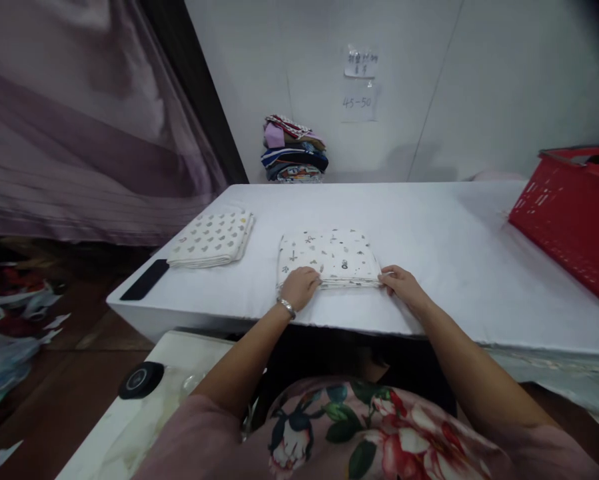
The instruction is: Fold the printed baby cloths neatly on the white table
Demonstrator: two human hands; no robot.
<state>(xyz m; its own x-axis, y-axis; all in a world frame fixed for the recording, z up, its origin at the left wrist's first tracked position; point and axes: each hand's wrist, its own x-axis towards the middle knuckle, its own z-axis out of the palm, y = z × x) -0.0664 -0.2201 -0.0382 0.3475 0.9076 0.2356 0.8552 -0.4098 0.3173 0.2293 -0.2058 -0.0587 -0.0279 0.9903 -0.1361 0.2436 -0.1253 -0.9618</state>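
Note:
A folded white cloth (329,253) with small dark and grey prints lies flat on the white-covered table in front of me. My left hand (300,287), with a silver bracelet at its wrist, grips the cloth's front edge toward the left, fingers on top. At the front right corner, my right hand (398,283) pinches the layered edge between thumb and fingers. The thumb of my left hand is mostly hidden. Off to the left rests another folded cloth (212,237), white with grey motifs, apart from both hands.
A flat black strip (145,280) lies at the table's left edge. At the right stands a red plastic basket (569,220). A stack of folded fabrics (295,155) sits against the back wall. Below left, a round black object (141,380) rests on a pale surface. A mauve curtain (89,120) hangs at left.

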